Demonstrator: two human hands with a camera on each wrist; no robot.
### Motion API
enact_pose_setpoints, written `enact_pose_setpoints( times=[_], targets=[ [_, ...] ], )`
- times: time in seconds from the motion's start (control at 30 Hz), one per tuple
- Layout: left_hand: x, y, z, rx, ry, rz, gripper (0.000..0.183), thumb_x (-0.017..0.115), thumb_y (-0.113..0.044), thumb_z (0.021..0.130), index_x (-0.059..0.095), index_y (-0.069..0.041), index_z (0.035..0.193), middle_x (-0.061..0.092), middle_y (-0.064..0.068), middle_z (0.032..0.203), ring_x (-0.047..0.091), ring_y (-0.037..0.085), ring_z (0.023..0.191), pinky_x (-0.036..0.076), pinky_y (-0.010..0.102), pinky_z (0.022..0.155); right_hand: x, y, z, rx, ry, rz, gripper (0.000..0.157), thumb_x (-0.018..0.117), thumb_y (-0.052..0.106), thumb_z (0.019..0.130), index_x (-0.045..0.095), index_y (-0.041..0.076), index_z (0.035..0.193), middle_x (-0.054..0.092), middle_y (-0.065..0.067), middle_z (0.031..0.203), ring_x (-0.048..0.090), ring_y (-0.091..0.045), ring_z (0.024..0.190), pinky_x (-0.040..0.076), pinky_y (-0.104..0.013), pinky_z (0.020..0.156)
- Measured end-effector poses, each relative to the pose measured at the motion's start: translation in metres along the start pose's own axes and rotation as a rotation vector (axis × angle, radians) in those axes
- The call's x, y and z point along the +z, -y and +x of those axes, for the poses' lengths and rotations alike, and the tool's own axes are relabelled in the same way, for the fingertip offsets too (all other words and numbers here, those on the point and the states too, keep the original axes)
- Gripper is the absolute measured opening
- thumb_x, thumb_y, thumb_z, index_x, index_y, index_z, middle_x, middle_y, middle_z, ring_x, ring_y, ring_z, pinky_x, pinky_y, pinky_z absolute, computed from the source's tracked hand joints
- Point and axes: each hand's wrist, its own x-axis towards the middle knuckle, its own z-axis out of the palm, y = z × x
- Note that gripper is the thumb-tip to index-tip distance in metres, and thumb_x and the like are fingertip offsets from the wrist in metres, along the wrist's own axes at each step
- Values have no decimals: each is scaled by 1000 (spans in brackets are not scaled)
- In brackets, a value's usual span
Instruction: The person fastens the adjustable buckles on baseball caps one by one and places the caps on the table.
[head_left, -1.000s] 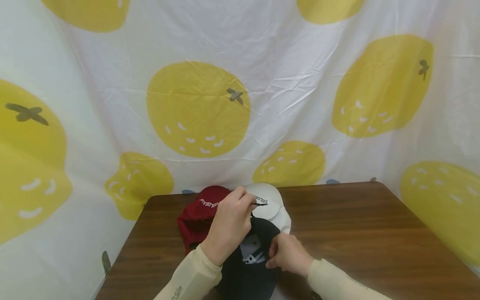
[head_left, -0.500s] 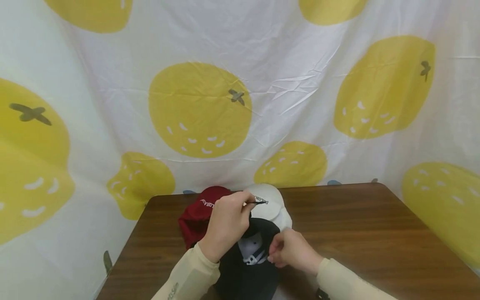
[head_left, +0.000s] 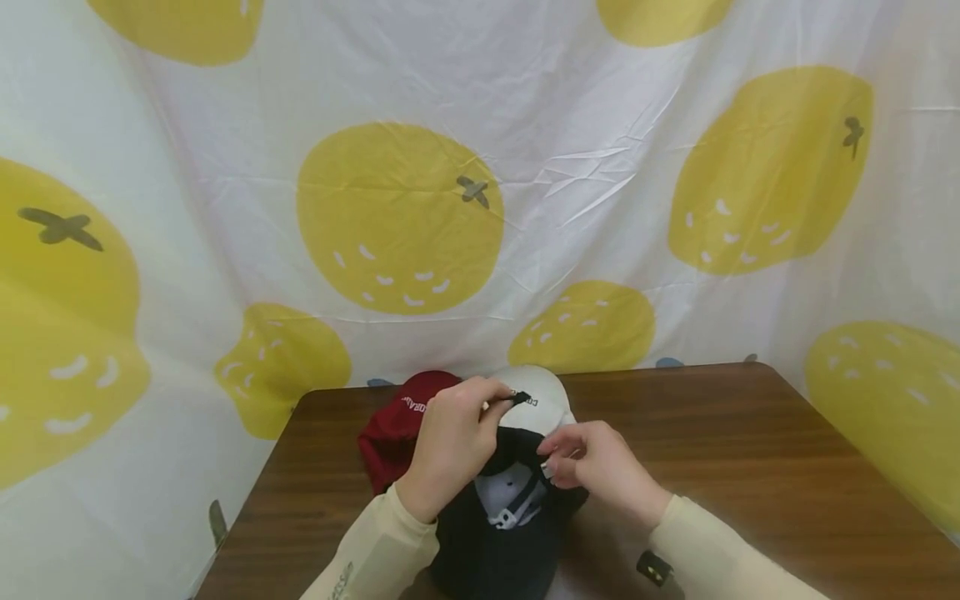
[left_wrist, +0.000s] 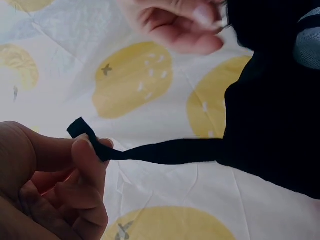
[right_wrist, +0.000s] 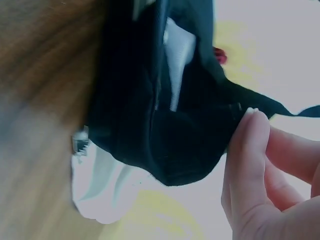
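One red cap (head_left: pixel 392 429) is sitting at the left on the brown counter (head_left: pixel 712 454), with white letters showing on its front. The left hand (head_left: pixel 448 442) is partly hiding it and is pinching a skinny black strap (left_wrist: pixel 175 151) near its end, between thumb and finger. The strap is coming out of a black cap (head_left: pixel 498 557), which is showing a pale patch inside, in the middle of the bunch. Behind it, a white cap (head_left: pixel 553 392) with dark letters is sitting. At the black cap's right edge, the right hand (head_left: pixel 603 467) is bending its fingers beside a small silvery bit (head_left: pixel 547 471); you cannot tell if it is pinching anything. A lemon cloth (head_left: pixel 577 208) is hanging behind.
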Motion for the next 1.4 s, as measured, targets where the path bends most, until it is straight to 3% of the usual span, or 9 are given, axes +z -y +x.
enact_pose_setpoints(
  times=[0.2, 0.3, 0.57, 0.93, 1.17, 1.4],
  targets=[
    [-1, 1, 1, -24, -31, 29, 8, 80, -12, 87, 78, -15, 95, 72, -4, 85, 56, 14, 76, 48, 29, 67, -11, 19, 0, -79, -57, 42, 17, 69, -5, 90, 71, -1, 106, 70, -17, 96, 70, -26, 78, 60, -36, 71],
    [-2, 3, 2, -46, -23, -13, 8, 79, -12, 87, 78, -14, 94, 71, -5, 85, 50, 14, 76, 44, 29, 67, -16, 27, 0, -101, -80, 79, 18, 69, -2, 92, 70, 1, 110, 69, -20, 97, 71, -29, 82, 59, -37, 74],
    [-6, 1, 4, -129, 40, -198, 3, 75, -12, 91, 76, -12, 93, 68, -7, 83, 59, 9, 75, 54, 30, 72, -25, 43, 1, -114, -145, 174, 22, 71, 3, 92, 70, 5, 114, 67, -24, 101, 70, -31, 88, 59, -40, 80],
    [-5, 0, 3, -237, 129, -283, 4, 72, -17, 94, 73, -17, 91, 62, -11, 74, 56, 10, 66, 51, 29, 65, -27, 57, -5, -232, -146, 269, 22, 71, 3, 93, 69, 1, 115, 68, -25, 107, 71, -27, 87, 58, -42, 81],
    [-5, -3, 3, -242, 175, -385, 9, 70, -14, 95, 70, -16, 87, 60, -10, 67, 58, 9, 60, 52, 31, 61, -28, 66, -9, -327, -166, 256, 22, 70, 1, 93, 69, -2, 115, 68, -24, 105, 70, -27, 85, 58, -40, 78],
    [-4, -11, 3, -256, 160, -420, 6, 71, -13, 95, 71, -15, 89, 61, -10, 64, 59, 8, 56, 52, 30, 57, -27, 69, -11, -379, -161, 271, 27, 70, -1, 92, 67, -4, 119, 68, -21, 104, 70, -27, 85, 58, -39, 77]
  ],
)
